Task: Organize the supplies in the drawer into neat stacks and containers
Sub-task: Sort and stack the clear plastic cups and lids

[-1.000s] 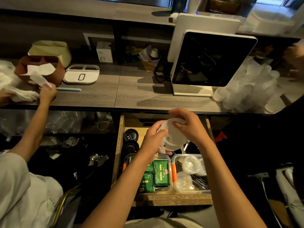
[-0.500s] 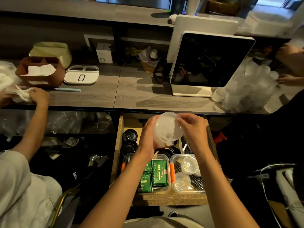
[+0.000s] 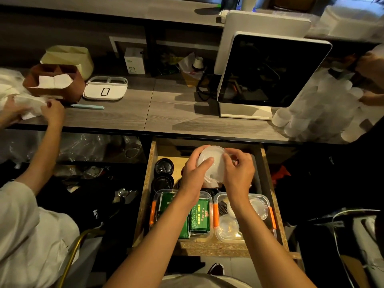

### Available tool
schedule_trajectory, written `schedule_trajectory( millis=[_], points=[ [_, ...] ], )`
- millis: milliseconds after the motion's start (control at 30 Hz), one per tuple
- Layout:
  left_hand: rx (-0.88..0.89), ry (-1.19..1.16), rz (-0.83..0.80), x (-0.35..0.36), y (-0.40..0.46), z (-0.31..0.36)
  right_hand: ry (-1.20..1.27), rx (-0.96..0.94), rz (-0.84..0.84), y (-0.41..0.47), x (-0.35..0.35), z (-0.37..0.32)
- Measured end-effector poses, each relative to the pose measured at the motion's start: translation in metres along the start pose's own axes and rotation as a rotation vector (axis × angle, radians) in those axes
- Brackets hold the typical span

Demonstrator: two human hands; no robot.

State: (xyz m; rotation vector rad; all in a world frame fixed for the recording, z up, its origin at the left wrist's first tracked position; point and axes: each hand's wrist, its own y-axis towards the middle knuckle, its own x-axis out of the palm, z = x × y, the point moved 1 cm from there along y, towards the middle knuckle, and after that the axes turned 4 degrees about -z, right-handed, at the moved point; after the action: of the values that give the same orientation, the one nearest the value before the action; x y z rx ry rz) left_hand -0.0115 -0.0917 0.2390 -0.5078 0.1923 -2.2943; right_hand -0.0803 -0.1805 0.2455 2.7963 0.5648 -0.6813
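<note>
Head view. Both hands are over the open drawer [image 3: 268,183]. The left hand [image 3: 194,173] cups a stack of translucent plastic lids [image 3: 211,163] from its left side, fingers curled round the rim. The right hand [image 3: 239,173] pinches the right edge, thumb on top. Each grip is closed on the lids, which hang above the drawer's far middle, touching nothing below.

Against half a second ago: the lids have dropped from the surface [image 3: 166,113] edge down into the drawer mouth, and the stack looks squared up. Likely the lids are gathered and about to be set down.

Near end: a clear bin [image 3: 154,202] with green packets [image 3: 199,217] on the left, another bin [image 3: 270,206] with small clear cups on the right. Black lids [image 3: 164,167] lie far left.

Far left, another person's hands have pulled crumpled white paper nearer.
</note>
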Motion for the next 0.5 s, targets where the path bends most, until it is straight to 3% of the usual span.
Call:
schedule_trajectory(
  millis=[167, 333, 500],
  points=[
    [0.046, 0.026, 0.062, 0.005, 0.002, -0.014, -0.079, -0.012, -0.048, 0.000, 0.000, 0.014],
    [0.036, 0.108, 0.100, 0.000, 0.002, -0.033, 0.129, 0.216, -0.462, -0.001, 0.002, 0.035],
    [-0.168, 0.141, 0.081, -0.017, -0.003, -0.058, 0.034, 0.132, -0.633, -0.007, 0.014, 0.063]
  ],
)
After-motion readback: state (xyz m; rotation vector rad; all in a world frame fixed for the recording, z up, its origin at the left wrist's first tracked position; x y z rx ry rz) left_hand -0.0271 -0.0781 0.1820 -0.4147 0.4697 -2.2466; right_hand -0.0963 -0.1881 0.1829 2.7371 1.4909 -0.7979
